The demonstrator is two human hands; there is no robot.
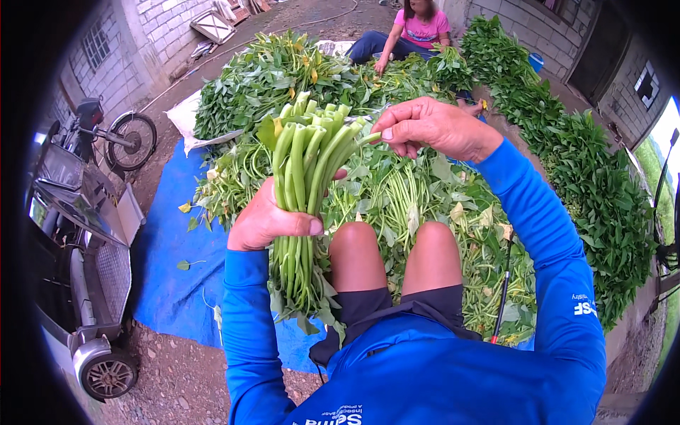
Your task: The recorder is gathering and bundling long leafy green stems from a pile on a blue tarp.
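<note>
A thick bunch of green leafy-vegetable stems [300, 170] stands upright in front of me, cut ends up and leaves hanging down. My left hand [273, 218] is wrapped round its middle, thumb across the front. At the top right of the bunch, my right hand [433, 129] pinches the end of one stem [370, 138] between thumb and fingers; that stem bends outward from the others. Beyond my knees lie loose stems [397, 198] with leaves, spread over a blue tarp [177, 283].
A large leafy heap [262, 85] rises at the far left, and bundled greens [567, 170] line the right side. A person in a pink shirt [423, 30] sits at the back among the greens. A motorcycle with a metal sidecar [106, 241] stands at the left. A thin dark rod [504, 290] lies by my right knee.
</note>
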